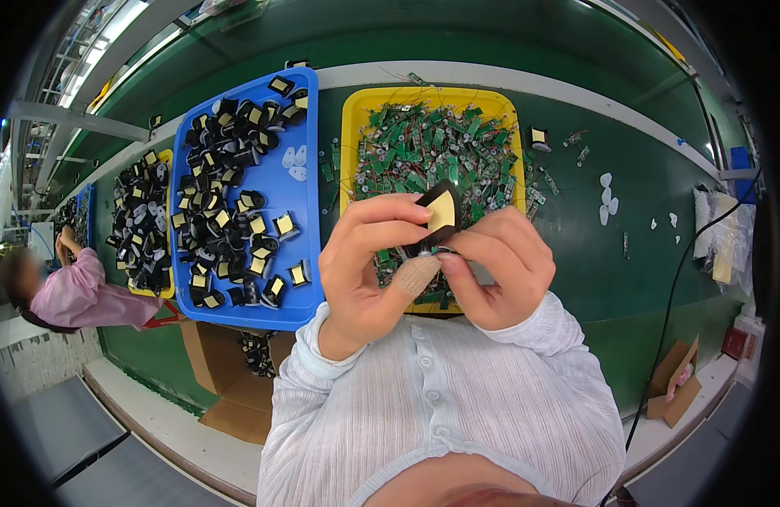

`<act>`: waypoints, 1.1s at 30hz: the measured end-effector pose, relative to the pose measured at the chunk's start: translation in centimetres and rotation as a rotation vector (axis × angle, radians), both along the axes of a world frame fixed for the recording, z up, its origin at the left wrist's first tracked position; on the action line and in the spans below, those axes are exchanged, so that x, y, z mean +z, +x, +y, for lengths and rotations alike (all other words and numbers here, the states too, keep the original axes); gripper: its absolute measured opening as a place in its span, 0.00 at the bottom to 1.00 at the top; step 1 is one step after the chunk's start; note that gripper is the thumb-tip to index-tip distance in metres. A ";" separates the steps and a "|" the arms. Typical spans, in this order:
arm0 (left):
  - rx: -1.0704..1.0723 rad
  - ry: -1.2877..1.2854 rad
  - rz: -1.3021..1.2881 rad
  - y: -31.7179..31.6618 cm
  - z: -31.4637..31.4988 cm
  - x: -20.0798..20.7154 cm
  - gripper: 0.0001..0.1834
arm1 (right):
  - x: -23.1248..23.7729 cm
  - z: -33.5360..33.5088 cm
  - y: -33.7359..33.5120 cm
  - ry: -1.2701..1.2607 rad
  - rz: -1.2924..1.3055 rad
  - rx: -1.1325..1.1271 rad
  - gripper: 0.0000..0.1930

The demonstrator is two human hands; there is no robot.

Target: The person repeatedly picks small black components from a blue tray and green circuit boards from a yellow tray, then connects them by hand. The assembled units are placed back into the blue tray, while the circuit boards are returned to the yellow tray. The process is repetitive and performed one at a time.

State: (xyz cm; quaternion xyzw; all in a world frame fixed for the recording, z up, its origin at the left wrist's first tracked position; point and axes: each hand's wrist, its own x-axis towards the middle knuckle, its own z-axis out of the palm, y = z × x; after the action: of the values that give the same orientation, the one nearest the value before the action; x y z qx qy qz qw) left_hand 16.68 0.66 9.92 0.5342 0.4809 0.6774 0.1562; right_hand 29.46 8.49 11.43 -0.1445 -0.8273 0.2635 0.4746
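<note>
Green and smooth, the wide worktop (572,275) stretches across behind the hands and out to both sides. On it, to the left, sits a big blue plastic tray (304,190) with lots of black curved parts (223,218) in it, many with a pale yellow patch. Right beside it, straight ahead of the person, is a yellow plastic tray (349,148). It is heaped with little green circuit boards (432,139) and thin wires.

Both hands are up over the near part of the yellow tray, close together. The left hand (356,275) is closed in a pinch on one black curved part with a pale yellow patch (441,211). Its fingers are on the left side of the part, and its thumb, wrapped in a tan bandage (419,275), is just below. The right hand (504,270) is bent inward, with its thumb and pointing finger close together at the part's lower right edge. I cannot tell if they grip it. So the part is between the two hands, at the fingertips.

Smallest are some flat white pieces (606,195) on the worktop, well to the right of the hands.
</note>
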 end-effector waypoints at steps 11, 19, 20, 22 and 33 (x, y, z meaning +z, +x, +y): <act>-0.169 0.050 -0.114 0.3 0.0 -0.3 0.11 | 0.6 -0.5 0.3 -0.106 -0.106 0.093 0.08; -0.273 -0.125 -0.241 -0.1 -0.4 0.2 0.15 | 0.7 0.0 0.4 -0.440 -0.131 0.188 0.05; -0.288 -0.147 -0.250 -0.2 -0.5 0.3 0.16 | 0.7 0.2 0.4 -0.484 -0.118 0.211 0.05; -0.246 -0.125 -0.186 -0.4 -0.6 -0.1 0.19 | 0.5 0.2 0.5 -0.629 -0.085 0.284 0.06; -0.038 -0.223 0.061 -1.1 -0.8 0.8 0.21 | 2.6 1.0 2.3 -0.615 -0.237 0.315 0.07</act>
State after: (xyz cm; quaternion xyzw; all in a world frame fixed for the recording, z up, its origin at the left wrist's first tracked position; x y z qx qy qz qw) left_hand 15.63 -0.12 10.71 0.5429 0.5478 0.6000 0.2128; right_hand 31.75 9.52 14.00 -0.1807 -0.7709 0.5511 0.2633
